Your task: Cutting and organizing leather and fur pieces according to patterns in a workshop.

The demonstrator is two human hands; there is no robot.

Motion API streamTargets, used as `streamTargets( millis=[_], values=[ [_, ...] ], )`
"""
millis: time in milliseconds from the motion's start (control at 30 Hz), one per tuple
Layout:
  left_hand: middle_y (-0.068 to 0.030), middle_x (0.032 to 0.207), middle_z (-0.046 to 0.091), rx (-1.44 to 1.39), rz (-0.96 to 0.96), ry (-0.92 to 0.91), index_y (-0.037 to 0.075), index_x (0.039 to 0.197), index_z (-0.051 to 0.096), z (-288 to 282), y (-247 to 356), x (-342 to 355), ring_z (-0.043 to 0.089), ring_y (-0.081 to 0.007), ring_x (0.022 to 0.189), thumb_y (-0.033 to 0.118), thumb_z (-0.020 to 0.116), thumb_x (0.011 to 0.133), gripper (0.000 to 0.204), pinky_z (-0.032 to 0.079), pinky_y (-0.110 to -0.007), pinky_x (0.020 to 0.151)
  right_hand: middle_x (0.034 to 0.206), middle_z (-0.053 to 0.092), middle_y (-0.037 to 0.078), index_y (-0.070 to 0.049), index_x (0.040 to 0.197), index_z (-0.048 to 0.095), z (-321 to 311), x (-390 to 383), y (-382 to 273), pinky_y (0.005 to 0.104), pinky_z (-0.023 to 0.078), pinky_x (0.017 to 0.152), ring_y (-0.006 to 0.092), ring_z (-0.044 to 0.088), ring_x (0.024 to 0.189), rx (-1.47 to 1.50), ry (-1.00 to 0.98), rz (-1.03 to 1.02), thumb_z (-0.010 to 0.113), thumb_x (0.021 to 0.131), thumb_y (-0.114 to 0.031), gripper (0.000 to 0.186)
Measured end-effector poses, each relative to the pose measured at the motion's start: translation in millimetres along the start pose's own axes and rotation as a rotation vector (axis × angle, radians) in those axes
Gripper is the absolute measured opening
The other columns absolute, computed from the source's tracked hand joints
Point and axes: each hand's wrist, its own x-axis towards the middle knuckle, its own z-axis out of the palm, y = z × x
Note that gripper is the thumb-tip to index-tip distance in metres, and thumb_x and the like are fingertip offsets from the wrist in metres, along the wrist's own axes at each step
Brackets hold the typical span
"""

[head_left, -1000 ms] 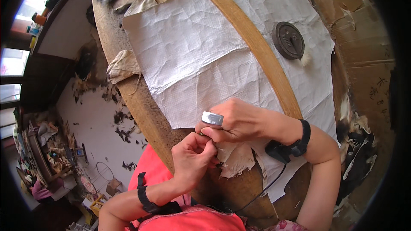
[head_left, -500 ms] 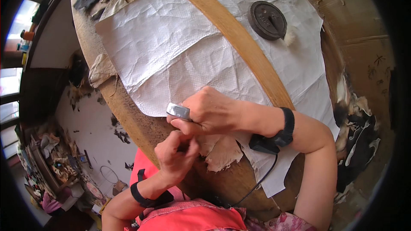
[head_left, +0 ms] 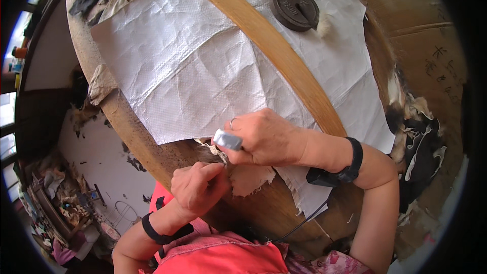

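Observation:
My right hand (head_left: 271, 137) is closed around a silver metal tool (head_left: 228, 139), its thumb and fingers by a thin, pale, ragged strip (head_left: 213, 149). Below it my left hand (head_left: 195, 185) has its fingers curled and pressed together near the strip's lower end; what they grip is hidden and blurred. Both hands are over the near edge of a worn wooden board (head_left: 144, 149), beside a torn tan scrap (head_left: 251, 177). Crumpled white woven sheeting (head_left: 167, 71) covers the board, with a long curved wooden slat (head_left: 269, 45) lying on it.
A round dark iron weight (head_left: 294, 10) with a pale fur tuft sits on the sheeting. Dark scraps lie at upper left and right (head_left: 421, 162). Cardboard (head_left: 416, 30) runs along the right. Cluttered shelving (head_left: 61, 208) and windows stand at left, beyond a pale floor (head_left: 96, 162).
The view has shifted, so the board sits further left and up. My hands have drawn a little apart, and the pale strip shows between them now.

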Motion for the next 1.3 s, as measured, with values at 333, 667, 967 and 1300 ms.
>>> streamTargets(
  millis=[333, 667, 967, 1300],
  values=[
    [-0.0025, 0.074, 0.062, -0.155, 0.12, -0.011, 0.005, 0.097, 0.067, -4, 3, 7, 0.056, -0.0163, 0.053, 0.0, 0.076, 0.069, 0.03, 0.041, -0.028, 0.047, 0.079, 0.064, 0.01, -0.006, 0.103, 0.071, 5, -30, -6, 0.0395, 0.054, 0.065, 0.0304, 0.065, 0.072, 0.047, 0.156, 0.098, 0.063, 0.089, -0.016, 0.019],
    [-0.0177, 0.105, 0.062, 0.19, 0.648, -0.337, 0.001, 0.101, 0.07, 25, 18, 0, 0.06, -0.0261, 0.088, 0.02, 0.061, 0.077, 0.032, 0.046, -0.033, 0.072, 0.078, 0.063, 0.01, -0.009, 0.111, 0.069, 4, -38, -3, 0.04, 0.052, 0.063, 0.0297, 0.063, 0.071, 0.017, 0.19, 0.026, 0.062, 0.09, -0.014, 0.023],
    [-0.0201, 0.105, 0.062, 0.155, 0.588, -0.321, -0.002, 0.101, 0.069, 30, 26, -3, 0.059, -0.0229, 0.081, 0.019, 0.061, 0.077, 0.033, 0.048, -0.032, 0.071, 0.081, 0.064, 0.01, -0.01, 0.112, 0.068, 7, -42, 1, 0.0394, 0.052, 0.064, 0.0293, 0.063, 0.073, 0.021, 0.199, 0.01, 0.062, 0.089, -0.014, 0.024],
    [-0.0096, 0.094, 0.067, -0.023, 0.182, -0.226, 0.001, 0.108, 0.067, 32, 34, -1, 0.067, -0.0198, 0.071, 0.009, 0.077, 0.072, 0.039, 0.053, -0.03, 0.059, 0.082, 0.065, 0.01, -0.01, 0.114, 0.069, 16, -53, 0, 0.0389, 0.055, 0.068, 0.0283, 0.065, 0.076, -0.076, 0.32, -0.065, 0.063, 0.084, -0.012, 0.03]
  ],
)
